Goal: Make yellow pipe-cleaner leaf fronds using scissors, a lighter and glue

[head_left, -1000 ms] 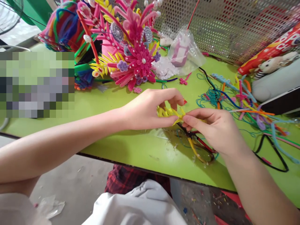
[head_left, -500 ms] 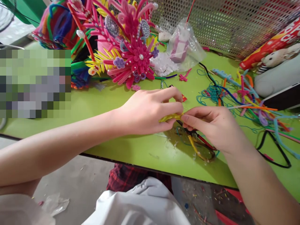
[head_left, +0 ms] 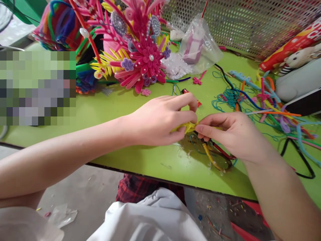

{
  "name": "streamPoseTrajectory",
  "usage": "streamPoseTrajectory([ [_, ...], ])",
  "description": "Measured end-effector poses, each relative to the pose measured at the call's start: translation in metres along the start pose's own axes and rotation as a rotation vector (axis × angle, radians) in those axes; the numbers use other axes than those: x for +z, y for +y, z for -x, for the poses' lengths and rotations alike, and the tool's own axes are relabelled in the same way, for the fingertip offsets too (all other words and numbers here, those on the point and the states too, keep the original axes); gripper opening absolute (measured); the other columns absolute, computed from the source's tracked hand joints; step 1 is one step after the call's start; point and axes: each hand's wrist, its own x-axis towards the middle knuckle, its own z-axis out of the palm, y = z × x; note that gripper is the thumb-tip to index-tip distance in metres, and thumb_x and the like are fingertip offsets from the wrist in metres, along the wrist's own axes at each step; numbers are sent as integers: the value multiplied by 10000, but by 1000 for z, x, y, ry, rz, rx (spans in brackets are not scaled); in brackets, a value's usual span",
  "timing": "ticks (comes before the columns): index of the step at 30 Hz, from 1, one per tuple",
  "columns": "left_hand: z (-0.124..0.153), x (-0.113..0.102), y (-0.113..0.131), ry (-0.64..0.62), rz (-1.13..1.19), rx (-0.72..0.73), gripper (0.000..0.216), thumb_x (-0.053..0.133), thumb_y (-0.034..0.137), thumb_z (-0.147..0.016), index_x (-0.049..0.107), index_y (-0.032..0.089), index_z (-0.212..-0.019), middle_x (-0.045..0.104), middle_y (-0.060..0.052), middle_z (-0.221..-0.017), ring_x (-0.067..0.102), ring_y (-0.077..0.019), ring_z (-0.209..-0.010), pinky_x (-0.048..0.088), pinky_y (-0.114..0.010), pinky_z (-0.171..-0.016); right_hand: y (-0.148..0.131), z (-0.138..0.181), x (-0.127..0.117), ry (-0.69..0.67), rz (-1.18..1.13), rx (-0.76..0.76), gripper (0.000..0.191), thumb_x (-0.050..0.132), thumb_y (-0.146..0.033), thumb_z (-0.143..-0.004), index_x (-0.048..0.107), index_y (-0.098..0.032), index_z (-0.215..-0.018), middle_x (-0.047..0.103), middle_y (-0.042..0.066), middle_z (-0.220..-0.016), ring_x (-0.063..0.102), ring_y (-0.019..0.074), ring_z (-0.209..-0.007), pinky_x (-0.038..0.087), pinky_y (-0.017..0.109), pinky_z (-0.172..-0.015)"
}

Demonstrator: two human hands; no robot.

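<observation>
Between my two hands is a yellow pipe cleaner piece [head_left: 188, 127], bent or twisted, its full shape partly covered by fingers. My left hand [head_left: 164, 118] has its fingers curled down over the left part of it. At its right side my right hand [head_left: 220, 129] pinches the piece between thumb and forefinger. Just below my right hand lie pliers with red and yellow handles [head_left: 209, 155] on the green table [head_left: 140, 157]. A small red packet [head_left: 199, 103] shows behind my left fingertips.
A pink and yellow pipe cleaner flower arrangement [head_left: 150, 58] stands at the back. Colourful pipe cleaner bundles [head_left: 60, 25] are at its left. A clear plastic bag [head_left: 200, 47] lies behind; tangled teal thread [head_left: 229, 98] and loose pipe cleaners [head_left: 281, 112] spread on the right.
More of the yellow piece shows between my fingers, and a bit of yellow now appears beyond my right fingers. Both hands stay nearly in place; the view has shifted slightly.
</observation>
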Motion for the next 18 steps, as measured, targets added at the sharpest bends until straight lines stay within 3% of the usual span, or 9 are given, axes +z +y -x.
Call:
streamPoseTrajectory([
  [5, 0, 0, 0, -34, 90, -17, 307, 656, 341, -900, 713, 173, -1151, 648, -163, -1314, 702, -229, -1036, 573, -353, -857, 0, -1, 1, 22, -43, 19, 410, 887, -578, -725, 770, -186, -738, 713, 36, -684, 629, 140, -609, 525, 269, -613],
  [10, 0, 1, -3, -25, -12, 20, 240, 605, 245, -928, 719, 218, -1138, 673, -109, -1316, 705, -217, -1055, 562, -371, -904, -4, -1, -1, -27, -31, 66, 446, 886, -609, -706, 766, -180, -735, 702, 43, -672, 627, 149, -612, 515, 281, -609],
  [15, -3, -10, -9, -240, 211, 16, 274, 613, 278, -971, 717, 221, -1217, 699, -87, -1287, 712, -197, -1081, 545, -303, -921, -1, 1, -5, -97, 64, 89, 448, 850, -633, -736, 780, -190, -763, 721, 37, -686, 607, 142, -599, 469, 264, -566],
  [18, -4, -10, -7, -273, 163, 1, 267, 597, 263, -980, 726, 260, -1214, 727, -54, -1230, 718, -187, -1042, 523, -290, -883, 1, 1, -6, -143, 107, 80, 424, 831, -628, -758, 792, -207, -789, 726, 16, -689, 584, 127, -573, 433, 250, -524],
])
